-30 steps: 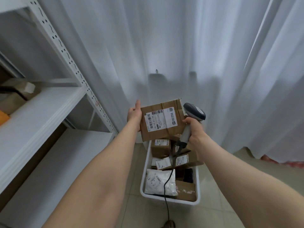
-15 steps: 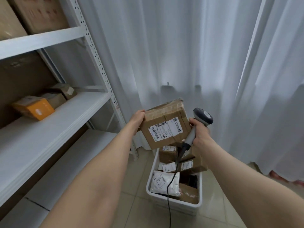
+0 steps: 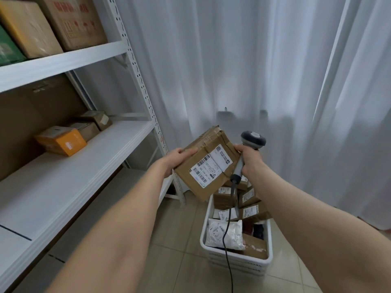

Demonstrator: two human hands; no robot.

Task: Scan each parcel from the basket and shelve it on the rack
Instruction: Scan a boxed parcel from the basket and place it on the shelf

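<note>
Brown cardboard parcel (image 3: 208, 163) tilts in your left hand (image 3: 176, 158), gripped above the white plastic basket (image 3: 237, 258); your right hand (image 3: 250, 160) clasps the grey handheld scanner (image 3: 251, 142).

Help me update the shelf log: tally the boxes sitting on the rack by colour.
Brown boxes: 3
Orange box: 1
Green box: 1
Yellowish box: 1
Total: 6
</note>
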